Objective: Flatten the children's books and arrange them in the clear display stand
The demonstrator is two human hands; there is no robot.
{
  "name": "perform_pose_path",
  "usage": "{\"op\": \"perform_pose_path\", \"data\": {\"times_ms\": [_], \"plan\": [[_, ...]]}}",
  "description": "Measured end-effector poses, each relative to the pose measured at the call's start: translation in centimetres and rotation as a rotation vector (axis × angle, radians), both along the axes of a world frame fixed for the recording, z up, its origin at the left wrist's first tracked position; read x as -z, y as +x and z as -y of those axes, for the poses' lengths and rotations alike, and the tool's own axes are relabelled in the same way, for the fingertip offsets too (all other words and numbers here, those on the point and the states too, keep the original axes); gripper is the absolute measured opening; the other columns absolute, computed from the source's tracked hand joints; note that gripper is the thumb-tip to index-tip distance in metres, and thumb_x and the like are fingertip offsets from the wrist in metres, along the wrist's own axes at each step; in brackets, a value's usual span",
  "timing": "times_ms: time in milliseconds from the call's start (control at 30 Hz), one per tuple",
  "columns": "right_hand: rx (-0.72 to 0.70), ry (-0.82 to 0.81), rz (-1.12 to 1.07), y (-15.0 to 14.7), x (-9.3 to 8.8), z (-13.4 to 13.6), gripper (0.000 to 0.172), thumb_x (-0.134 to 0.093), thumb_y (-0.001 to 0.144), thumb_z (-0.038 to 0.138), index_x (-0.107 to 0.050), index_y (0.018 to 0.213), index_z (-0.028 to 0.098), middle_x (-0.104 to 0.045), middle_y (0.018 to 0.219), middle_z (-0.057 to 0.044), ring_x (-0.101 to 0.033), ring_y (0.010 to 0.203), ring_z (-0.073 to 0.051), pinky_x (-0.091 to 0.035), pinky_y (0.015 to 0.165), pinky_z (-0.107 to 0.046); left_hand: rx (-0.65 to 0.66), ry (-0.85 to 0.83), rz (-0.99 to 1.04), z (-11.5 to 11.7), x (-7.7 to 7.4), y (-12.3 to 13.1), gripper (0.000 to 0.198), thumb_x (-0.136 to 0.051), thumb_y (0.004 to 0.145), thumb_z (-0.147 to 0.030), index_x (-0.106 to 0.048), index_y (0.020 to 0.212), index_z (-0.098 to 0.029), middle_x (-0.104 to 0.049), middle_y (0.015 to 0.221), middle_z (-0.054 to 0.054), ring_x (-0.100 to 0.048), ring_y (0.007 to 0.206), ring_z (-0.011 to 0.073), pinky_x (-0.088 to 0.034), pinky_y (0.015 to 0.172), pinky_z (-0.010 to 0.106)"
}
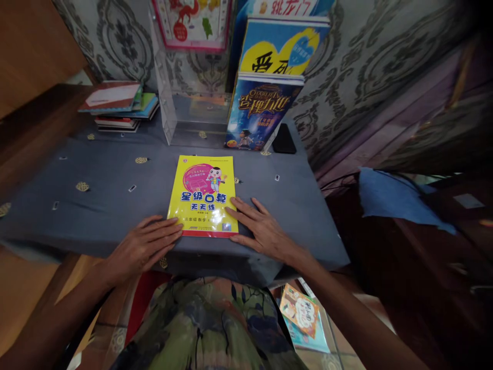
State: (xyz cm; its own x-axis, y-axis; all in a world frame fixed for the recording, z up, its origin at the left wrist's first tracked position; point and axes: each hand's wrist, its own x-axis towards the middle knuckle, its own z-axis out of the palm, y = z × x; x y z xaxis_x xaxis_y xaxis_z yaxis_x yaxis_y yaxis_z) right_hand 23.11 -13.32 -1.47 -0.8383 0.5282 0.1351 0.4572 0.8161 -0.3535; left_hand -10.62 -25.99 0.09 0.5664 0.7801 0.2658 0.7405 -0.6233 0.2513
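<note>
A yellow book [204,195] with a red bottom edge lies flat, cover up, near the front of the cloth-covered table [108,195]. My left hand [144,244] rests at its lower left corner, fingers extended and their tips on the cover. On the other side, my right hand [262,228] lies with its fingers spread, the tips touching the book's right edge and lower right corner. Neither hand grips the book.
Behind the yellow book is a clear acrylic rack [169,118] holding upright books [258,113]. A black phone [284,140] lies right of it. Stacked books [115,100] sit at the back left. More books [302,313] are below the table, lower right.
</note>
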Motion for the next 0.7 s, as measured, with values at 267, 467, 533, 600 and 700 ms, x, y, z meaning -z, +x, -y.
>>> {"op": "perform_pose_path", "data": {"times_ms": [267, 467, 533, 600, 700], "plan": [[0.002, 0.000, 0.016, -0.1, -0.1, 0.0, 0.067, -0.052, 0.097, 0.056, -0.034, 0.154, 0.029, -0.031, 0.162, -0.009, -0.033, 0.148, -0.027, -0.022, 0.123, -0.057, 0.097, 0.068, -0.069, -1.6, 0.7, 6.8, 0.044, -0.044, 0.104, -0.021, -0.045, 0.147, -0.022, -0.061, 0.140, 0.005, -0.050, 0.137, 0.0211, -0.038, 0.115, 0.045], [-0.010, -0.008, -0.002, 0.1, -0.1, -0.2, 0.066, -0.055, 0.095, 0.056, -0.042, 0.151, 0.024, -0.038, 0.159, -0.013, -0.037, 0.146, -0.027, -0.024, 0.122, -0.057, 0.140, 0.030, -0.066, -2.9, 0.3, 10.4, 0.040, -0.042, 0.101, -0.014, -0.053, 0.138, -0.017, -0.060, 0.141, 0.011, -0.052, 0.135, 0.0235, -0.040, 0.111, 0.047], [-0.009, 0.001, 0.001, 0.1, -0.1, -0.3, 0.066, -0.056, 0.094, 0.058, -0.044, 0.149, 0.024, -0.042, 0.156, -0.014, -0.039, 0.145, -0.028, -0.027, 0.120, -0.058, 0.133, 0.055, -0.044, -3.1, 0.2, 10.6, 0.037, -0.042, 0.100, -0.013, -0.056, 0.134, -0.016, -0.064, 0.136, 0.011, -0.056, 0.130, 0.0237, -0.042, 0.109, 0.046], [0.000, 0.023, 0.002, -0.1, -0.2, -0.2, 0.065, -0.056, 0.093, 0.059, -0.047, 0.147, 0.024, -0.046, 0.154, -0.014, -0.042, 0.143, -0.028, -0.030, 0.118, -0.059, 0.125, 0.088, -0.019, -3.1, 0.2, 10.6, 0.034, -0.043, 0.100, -0.013, -0.059, 0.130, -0.016, -0.067, 0.131, 0.011, -0.059, 0.126, 0.0228, -0.043, 0.108, 0.046], [0.027, 0.072, -0.014, -1.2, -0.3, 0.4, 0.065, -0.060, 0.090, 0.060, -0.051, 0.143, 0.024, -0.054, 0.147, -0.015, -0.046, 0.139, -0.031, -0.034, 0.115, -0.060, 0.083, 0.137, 0.056, -2.9, 0.3, 10.1, 0.030, -0.044, 0.100, -0.016, -0.064, 0.121, -0.019, -0.071, 0.123, 0.008, -0.063, 0.121, 0.0199, -0.042, 0.110, 0.044]]}}
